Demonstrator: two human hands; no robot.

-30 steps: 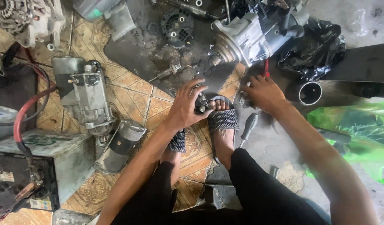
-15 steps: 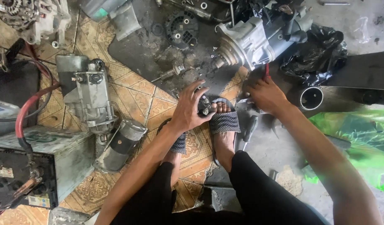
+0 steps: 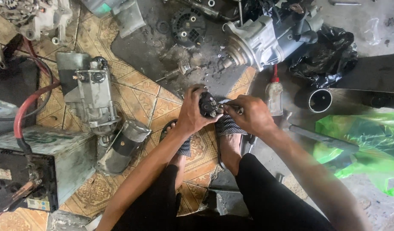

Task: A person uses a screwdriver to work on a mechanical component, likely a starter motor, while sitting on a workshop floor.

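patterned tiles below; left hand (image 3: 192,114) fingers wrap a dark round part (image 3: 208,105); right hand (image 3: 250,114) pinches it.

Seen from my remote station: both forearms were bare, with no sleeve, watch or ring visible on the left hand (image 3: 192,114) or the right hand (image 3: 251,114). The fingers (image 3: 229,110) carried dark, greasy smudges. Black trousers (image 3: 269,192) covered both legs to the lower calf. Each foot wore an open-toed slide sandal (image 3: 227,126) with a broad black strap speckled with small white dots.
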